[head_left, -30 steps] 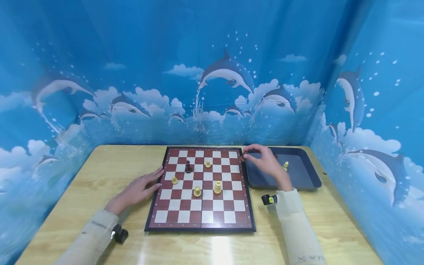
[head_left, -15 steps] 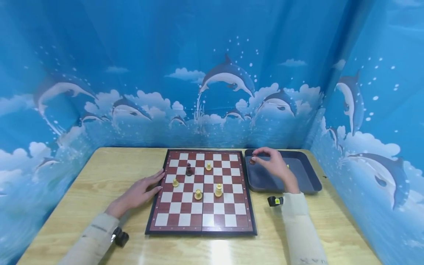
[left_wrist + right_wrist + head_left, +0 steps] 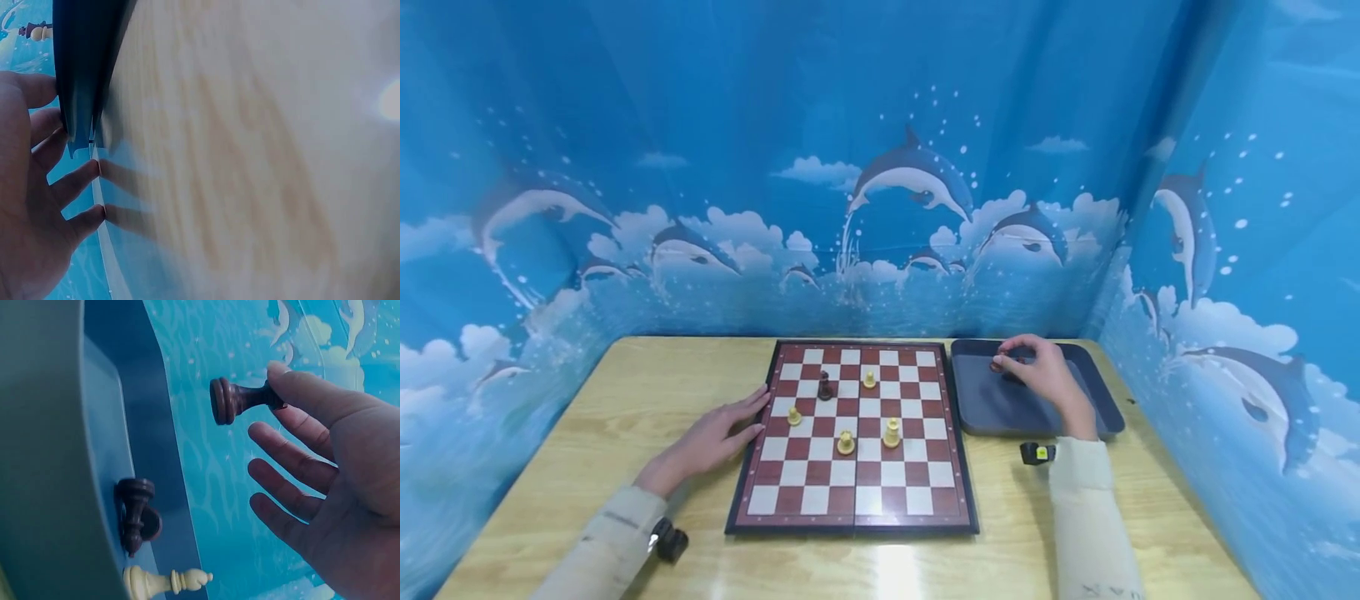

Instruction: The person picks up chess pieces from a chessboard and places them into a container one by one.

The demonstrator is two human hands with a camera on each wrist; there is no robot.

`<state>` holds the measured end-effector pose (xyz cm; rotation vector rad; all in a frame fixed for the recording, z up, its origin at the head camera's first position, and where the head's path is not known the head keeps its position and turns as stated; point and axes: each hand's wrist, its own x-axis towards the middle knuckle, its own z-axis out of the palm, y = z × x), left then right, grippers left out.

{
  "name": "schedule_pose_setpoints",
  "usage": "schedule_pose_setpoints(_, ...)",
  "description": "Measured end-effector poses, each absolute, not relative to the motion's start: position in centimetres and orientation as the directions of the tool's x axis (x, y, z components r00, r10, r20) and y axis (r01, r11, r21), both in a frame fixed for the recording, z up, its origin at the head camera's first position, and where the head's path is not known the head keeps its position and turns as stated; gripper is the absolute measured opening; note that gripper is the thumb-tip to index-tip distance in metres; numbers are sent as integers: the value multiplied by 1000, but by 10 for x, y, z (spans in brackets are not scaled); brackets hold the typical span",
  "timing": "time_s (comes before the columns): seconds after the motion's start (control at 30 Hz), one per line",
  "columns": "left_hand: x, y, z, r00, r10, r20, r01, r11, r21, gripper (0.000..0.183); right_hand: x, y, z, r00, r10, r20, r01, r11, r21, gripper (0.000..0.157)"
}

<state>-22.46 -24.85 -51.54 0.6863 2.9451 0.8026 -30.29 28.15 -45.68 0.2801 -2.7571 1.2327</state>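
Observation:
My right hand [image 3: 1047, 377] pinches a dark chess piece [image 3: 234, 401] by its narrow top between thumb and forefinger, above the grey tray [image 3: 992, 408]. Its wide round base points away from the fingertips. The other fingers are spread loosely in the right wrist view. At the chessboard's left side, my left hand [image 3: 718, 435] touches the board edge [image 3: 80, 75] with outstretched fingers. On the chessboard [image 3: 790, 521] stand one dark piece [image 3: 825, 388] and several pale ones, among them a rook [image 3: 891, 433] and a pawn [image 3: 794, 417].
Inside the tray, the right wrist view shows dark pieces [image 3: 135, 512] leaning together and a pale bishop [image 3: 169, 581]. The tray stands just right of the board on a wooden table [image 3: 647, 375]. A blue dolphin-print curtain [image 3: 737, 167] closes in the back and sides.
My right hand has carried the dark piece rightward from the board's right edge to over the tray. The left hand has stayed at the board's left edge.

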Motion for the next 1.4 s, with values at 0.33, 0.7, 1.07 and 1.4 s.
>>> schedule_pose_setpoints(0.33, -221, -251, -518, -907, 413, 86, 399, 774, 492, 55, -306, 291, -463, -984, -104, 146, -176, 721, -670, 22)
schedule_pose_setpoints(0.7, -220, -251, -516, -904, 420, 83, 403, 770, 495, 55, -307, 297, -474, -990, -98, 103, -141, 742, -655, 17)
schedule_pose_setpoints(1.07, -221, -249, -516, -903, 420, 91, 408, 769, 492, 55, -307, 297, -472, -984, -116, 138, -178, 742, -646, 14)
schedule_pose_setpoints(1.4, -220, -249, -514, -905, 416, 86, 400, 766, 503, 55, -297, 285, -452, -973, -203, 107, -223, 723, -654, 22)
